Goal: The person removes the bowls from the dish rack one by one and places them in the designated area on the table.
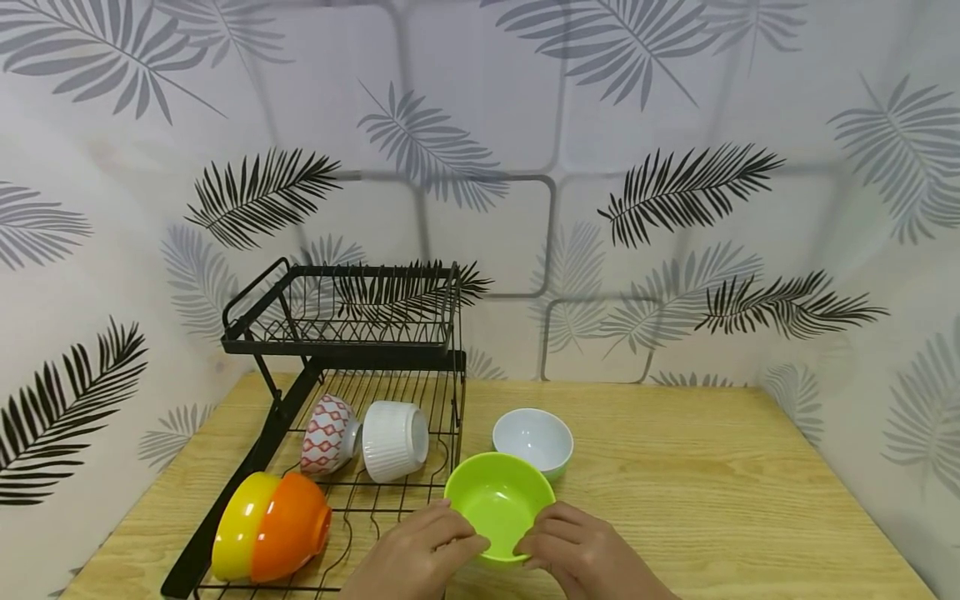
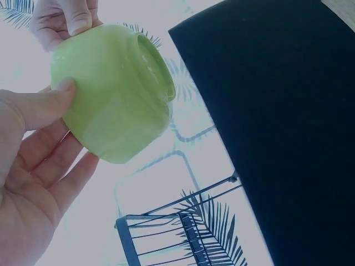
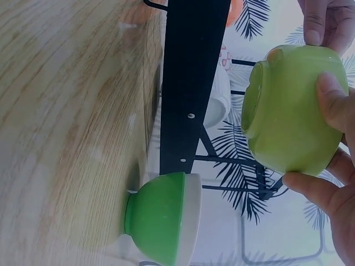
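A lime-green bowl is held up between both hands, its inside facing up toward the head camera. My left hand grips the near left of its rim, thumb on the outer wall in the left wrist view. On the near right side, my right hand pinches the rim, its thumb along the outer wall. The bowl's foot ring shows in the left wrist view. Just behind it stands an upright bowl, white inside and green outside, on the wooden table.
Left of the hands is a two-tier black dish rack. Its lower level holds a yellow bowl against an orange bowl, both on their sides. Farther back lie a red-patterned bowl and a white ribbed bowl. Wooden table extends right.
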Motion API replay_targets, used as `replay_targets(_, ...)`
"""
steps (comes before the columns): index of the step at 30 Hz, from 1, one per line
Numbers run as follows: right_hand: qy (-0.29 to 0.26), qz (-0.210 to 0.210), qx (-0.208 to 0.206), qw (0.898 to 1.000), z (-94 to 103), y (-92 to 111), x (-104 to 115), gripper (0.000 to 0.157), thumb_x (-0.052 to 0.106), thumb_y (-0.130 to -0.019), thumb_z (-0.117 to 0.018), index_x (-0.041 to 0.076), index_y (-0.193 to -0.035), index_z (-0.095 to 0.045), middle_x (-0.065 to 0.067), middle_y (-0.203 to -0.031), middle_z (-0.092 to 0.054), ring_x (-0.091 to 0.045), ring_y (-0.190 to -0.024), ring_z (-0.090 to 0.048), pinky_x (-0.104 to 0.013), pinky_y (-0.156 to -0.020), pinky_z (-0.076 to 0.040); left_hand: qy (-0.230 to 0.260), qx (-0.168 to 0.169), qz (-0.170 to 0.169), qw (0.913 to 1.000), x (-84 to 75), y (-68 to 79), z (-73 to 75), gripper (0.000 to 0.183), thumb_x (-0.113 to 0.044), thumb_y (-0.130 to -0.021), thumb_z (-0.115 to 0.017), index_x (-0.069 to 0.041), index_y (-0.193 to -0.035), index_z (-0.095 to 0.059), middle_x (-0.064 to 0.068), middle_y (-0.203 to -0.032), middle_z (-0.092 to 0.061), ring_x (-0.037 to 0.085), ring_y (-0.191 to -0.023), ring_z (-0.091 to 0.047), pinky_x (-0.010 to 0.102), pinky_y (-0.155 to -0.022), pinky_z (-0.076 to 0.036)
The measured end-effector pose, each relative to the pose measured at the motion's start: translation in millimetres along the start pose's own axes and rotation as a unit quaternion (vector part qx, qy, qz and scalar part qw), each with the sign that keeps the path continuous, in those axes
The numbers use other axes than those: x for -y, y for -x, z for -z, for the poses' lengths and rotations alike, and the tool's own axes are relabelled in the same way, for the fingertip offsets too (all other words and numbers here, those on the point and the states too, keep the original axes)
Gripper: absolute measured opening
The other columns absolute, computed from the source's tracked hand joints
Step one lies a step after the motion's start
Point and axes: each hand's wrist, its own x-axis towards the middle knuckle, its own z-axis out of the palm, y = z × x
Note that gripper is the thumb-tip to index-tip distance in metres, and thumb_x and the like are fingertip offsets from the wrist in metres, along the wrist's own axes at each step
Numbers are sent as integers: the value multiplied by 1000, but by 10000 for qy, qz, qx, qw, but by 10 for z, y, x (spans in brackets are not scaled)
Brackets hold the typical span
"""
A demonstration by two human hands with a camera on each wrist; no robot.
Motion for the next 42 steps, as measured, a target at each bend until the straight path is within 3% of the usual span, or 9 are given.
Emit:
replay_targets(4,-73,-53,-71,9999,-1,1,1,11,18,-96,-59,16,-94,-69,10,-92,-68,-9,-91,-61,-15,-85,-49,52,-138,-138,9998,21,5,-10,24,-8,-75,-78,-16,-98,-72,-9,-93,-64,6,-90,-59,31,-91,-53)
replay_targets(9,-212,-34,-243,9995,-8,-5,-1,12,17,-96,-58,15,-96,-70,9,-93,-69,-10,-92,-61,-15,-85,-50,116,-719,-428,9964,44,10,-36,13,-18,-95,-59,-17,-101,-71,-7,-100,-64,8,-98,-60,47,-95,-50)
replay_targets(12,-236,65,-374,9990,-7,-16,-15,14,17,-97,-56,13,-98,-70,7,-93,-69,-12,-91,-61,-17,-84,-51,81,-1217,-682,9902,54,-10,-39,24,-25,-101,-50,-15,-103,-72,-4,-104,-67,14,-102,-61,43,-96,-50)
replay_targets(19,-47,341,-791,9963,-7,-28,-54,16,19,-96,-57,9,-94,-69,2,-89,-69,-16,-86,-63,-19,-81,-53,-34,-1977,-881,9763,96,-29,24,25,-25,-100,-52,-11,-99,-73,2,-101,-69,23,-100,-62,31,-97,-48)
replay_targets(22,-5,306,-986,9947,-8,-11,-82,16,19,-96,-57,8,-92,-68,2,-86,-69,-17,-85,-63,-18,-80,-53,-45,-2033,-600,9773,122,6,72,26,-26,-100,-52,-11,-98,-73,2,-102,-69,23,-101,-62,27,-99,-46)
replay_targets(26,82,33,-1180,9930,22,31,-120,17,20,-96,-56,9,-91,-68,2,-86,-67,-17,-85,-63,-16,-80,-52,-158,-1843,176,9826,141,80,150,28,-31,-100,-50,-15,-106,-72,2,-110,-68,23,-108,-59,22,-105,-39)
replay_targets(30,330,-42,-1474,9885,39,59,-168,20,22,-97,-56,9,-89,-69,1,-86,-68,-18,-83,-63,-16,-80,-52,-312,-1751,758,9811,181,148,212,33,-37,-100,-49,-15,-113,-70,4,-118,-65,27,-112,-56,21,-109,-33)
replay_targets(42,832,-813,-1646,9795,135,203,-262,26,27,-97,-53,11,-90,-71,2,-87,-70,-18,-85,-64,-12,-82,-50,-681,-1903,1410,9692,267,299,274,53,-47,-100,-39,-5,-121,-65,7,-126,-60,28,-114,-54,11,-110,-22)
